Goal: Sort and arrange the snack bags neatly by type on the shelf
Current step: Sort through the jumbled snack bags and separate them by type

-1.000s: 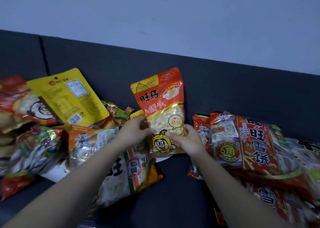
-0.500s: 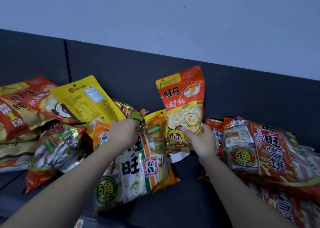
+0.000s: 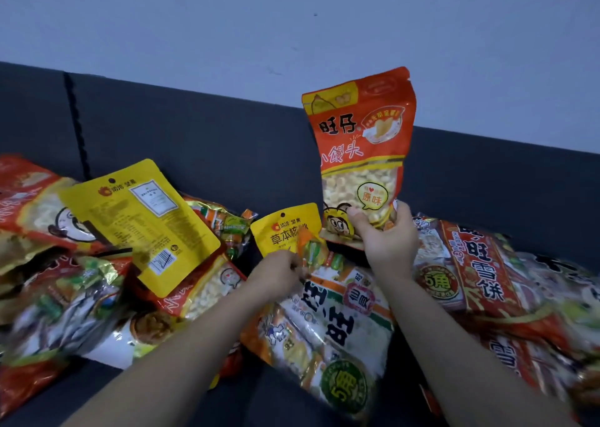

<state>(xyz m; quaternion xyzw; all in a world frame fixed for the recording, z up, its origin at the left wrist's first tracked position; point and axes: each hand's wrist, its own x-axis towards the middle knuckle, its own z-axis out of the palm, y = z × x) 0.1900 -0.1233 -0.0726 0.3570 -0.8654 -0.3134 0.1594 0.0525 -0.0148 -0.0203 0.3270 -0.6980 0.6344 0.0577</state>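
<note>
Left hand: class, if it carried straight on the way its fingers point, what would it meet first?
Probably the small yellow nut bag, standing just beyond the left hand and the orange wrapper at its fingers; depth is uncertain.

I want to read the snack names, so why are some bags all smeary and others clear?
In the head view the orange bag in the right hand is sharp and its print readable; the bags at the left edge and lower right are smeared by blur; the light is dim and bluish, with soft glare on the foil.
</note>
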